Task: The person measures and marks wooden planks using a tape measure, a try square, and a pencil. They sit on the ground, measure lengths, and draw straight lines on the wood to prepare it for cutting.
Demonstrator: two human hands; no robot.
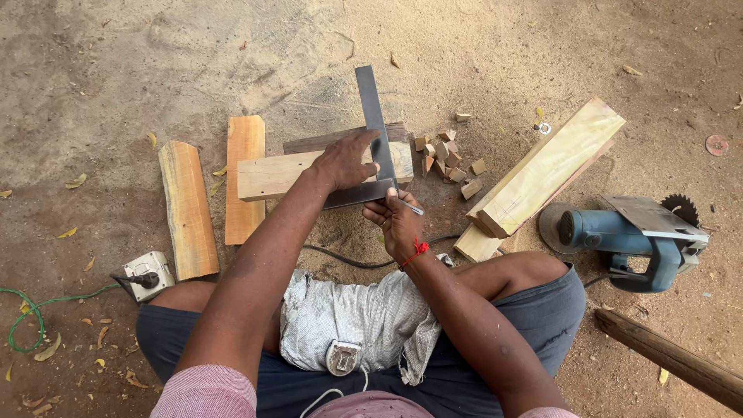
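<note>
Pale wood forms the workpiece: a short plank (275, 175) lying on the sandy ground (116, 62) in the middle of the scene, its long axis running left to right with the right end tilted slightly far. A dark steel try square (370, 108) lies across the plank's right end; its long blade points away to the far side, and its shorter arm runs left to right along the plank's near edge. The left hand (346, 160) lies flat, fingers spread, pressing the square down onto the plank. The right hand (397, 220), a red thread at its wrist, pinches a thin pencil (411, 207) between thumb and fingertips just near of the square's corner; the pencil's end points right.

Left of the plank lie two reddish boards (188, 209), long axes running near to far. A heap of small offcut blocks (449, 159) sits right of the plank, and beyond it a pair of stacked pale planks (546, 166) slanting toward the far right. A blue circular saw (631, 236) rests at the right. A white socket box (148, 275) sits at the near left.
</note>
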